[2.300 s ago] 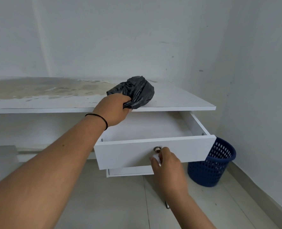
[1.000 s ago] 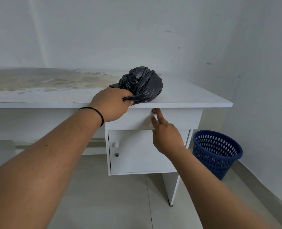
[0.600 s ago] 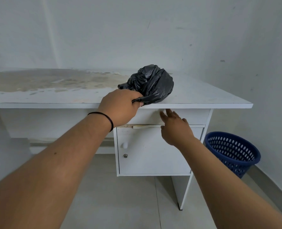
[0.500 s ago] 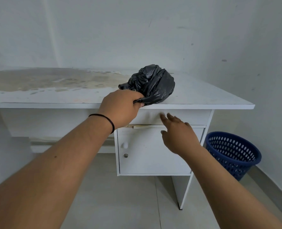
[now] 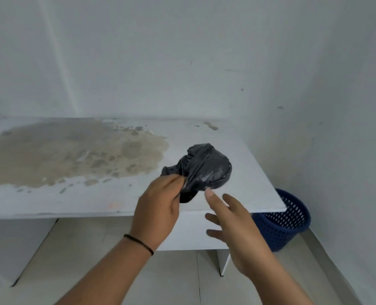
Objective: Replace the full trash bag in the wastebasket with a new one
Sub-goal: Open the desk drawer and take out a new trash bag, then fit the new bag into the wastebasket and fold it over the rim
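Note:
A crumpled black trash bag (image 5: 207,170) is bunched above the front right part of the white desk top (image 5: 244,155). My left hand (image 5: 158,208) grips its near end, a black band on the wrist. My right hand (image 5: 229,219) hovers just right of the bag with fingers spread, its thumb tip close under the bag. A blue perforated wastebasket (image 5: 281,221) stands on the floor in the right corner, partly hidden behind the desk edge; no bag shows inside it.
A large tan stain (image 5: 68,153) covers the desk's left and middle. White walls close in behind and on the right. The drawer front (image 5: 193,230) under the desk is shut. Pale tiled floor (image 5: 138,282) lies below.
The drawer was pushed shut, then my right hand left its front and rose toward the bag. My head moved up and over the desk; my left hand kept hold of the bag.

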`<state>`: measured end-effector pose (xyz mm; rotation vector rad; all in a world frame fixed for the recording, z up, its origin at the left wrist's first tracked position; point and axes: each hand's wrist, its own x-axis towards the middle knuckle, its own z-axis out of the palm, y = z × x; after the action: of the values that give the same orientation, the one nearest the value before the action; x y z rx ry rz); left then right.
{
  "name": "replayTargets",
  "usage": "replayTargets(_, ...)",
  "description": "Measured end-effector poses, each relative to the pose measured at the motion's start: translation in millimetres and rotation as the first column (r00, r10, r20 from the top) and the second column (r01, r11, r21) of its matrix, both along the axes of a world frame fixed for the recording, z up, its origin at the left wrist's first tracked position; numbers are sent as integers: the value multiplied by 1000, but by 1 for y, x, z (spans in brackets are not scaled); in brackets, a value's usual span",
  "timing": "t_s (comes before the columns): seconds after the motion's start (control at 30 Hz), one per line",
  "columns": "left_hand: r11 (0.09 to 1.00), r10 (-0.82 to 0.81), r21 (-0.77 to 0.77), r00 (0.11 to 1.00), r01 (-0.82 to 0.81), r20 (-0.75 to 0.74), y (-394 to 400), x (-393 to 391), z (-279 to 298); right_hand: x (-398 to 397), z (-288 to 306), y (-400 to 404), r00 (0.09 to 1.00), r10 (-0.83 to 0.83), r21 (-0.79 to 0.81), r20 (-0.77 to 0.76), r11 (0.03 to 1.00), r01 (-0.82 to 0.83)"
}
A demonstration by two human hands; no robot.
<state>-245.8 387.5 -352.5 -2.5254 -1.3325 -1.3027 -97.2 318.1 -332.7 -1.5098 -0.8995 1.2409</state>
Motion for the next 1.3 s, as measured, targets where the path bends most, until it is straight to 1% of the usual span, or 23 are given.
replayTargets(0.1, 994, -94, 60, 995, 95, -23, -32, 8, 61, 2, 68, -15, 947, -55, -2, -316, 998, 57)
replayTargets(0.17, 978, -194, 66, 980, 197, -49, -55, 15, 97, 7, 107, -27, 911, -107, 28, -399, 991, 129)
replayTargets(0.3, 940, -337, -75, 941, 334, -35, -92, 22, 153, 25, 170, -57, 873, -218, 103, -436, 952, 289)
replayTargets(0.4, 904, -411, -68, 903, 421, 128, -115, 34, 186, 48, 200, -80, 861, -229, 150, -454, 933, 327)
replayTargets(0.47, 934, -305, -83, 897, 347, 319, -122, 50, 206, 67, 211, -95, 857, -230, 175, -462, 923, 342)
replayTargets(0.5, 920, -202, -216, 869, 327, 452, -124, 60, 219, 77, 217, -103, 858, -226, 184, -462, 922, 342)
replayTargets(0.53, 844, -88, -401, 828, 357, 554, -125, 69, 231, 88, 222, -111, 862, -216, 194, -458, 922, 334)
replayTargets(0.57, 708, 3, -567, 801, 421, 599, -124, 79, 241, 101, 227, -119, 872, -198, 206, -448, 926, 317)
replayTargets(0.6, 531, 38, -653, 754, 541, 656, -123, 90, 250, 114, 232, -127, 885, -176, 221, -431, 930, 292)
replayTargets(0.67, 221, 56, -659, 665, 719, 745, -124, 116, 259, 143, 241, -142, 912, -128, 244, -390, 941, 237)
replayTargets(0.73, 102, 17, -629, 631, 770, 775, -135, 150, 265, 175, 250, -154, 934, -73, 258, -351, 951, 171)
replayTargets(0.8, 124, 28, -612, 614, 781, 789, -147, 190, 267, 208, 253, -161, 956, -88, 255, -281, 953, 163)
replayTargets(0.83, 175, 51, -599, 601, 781, 798, -152, 210, 267, 223, 253, -164, 961, -162, 242, -226, 946, 217)
replayTargets(0.9, 358, 90, -566, 576, 742, 813, -159, 247, 266, 254, 252, -168, 930, -363, 259, 54, 905, 338)
replayTargets(0.97, 529, 112, -520, 553, 670, 826, -168, 278, 269, 276, 258, -176, 821, -462, 362, 337, 868, 339)
replayTargets(1.0, 593, 104, -501, 557, 630, 824, -171, 292, 269, 284, 262, -178, 811, -440, 412, 385, 869, 275)
replayTargets(1.07, 646, 64, -479, 584, 594, 809, -177, 314, 271, 293, 268, -177, 897, -273, 424, 347, 899, 109)
replayTargets(1.1, 615, 31, -467, 572, 636, 820, -178, 324, 271, 298, 269, -173, 933, -176, 411, 314, 911, 33)
replayTargets(1.13, 540, 9, -437, 514, 720, 858, -181, 334, 272, 304, 265, -166, 951, -114, 409, 286, 913, -13)
replayTargets(1.2, 337, 29, -305, 314, 891, 949, -180, 348, 274, 316, 258, -150, 965, -100, 400, 242, 917, -5)
replayTargets(1.23, 275, 69, -241, 231, 931, 971, -177, 353, 275, 322, 257, -142, 966, -117, 398, 231, 917, 16)
replayTargets(1.27, 254, 110, -220, 197, 942, 974, -169, 359, 275, 328, 255, -134, 963, -132, 403, 235, 915, 27)
replayTargets(1.3, 258, 150, -239, 206, 936, 967, -158, 364, 274, 335, 252, -125, 959, -136, 398, 250, 917, 26)
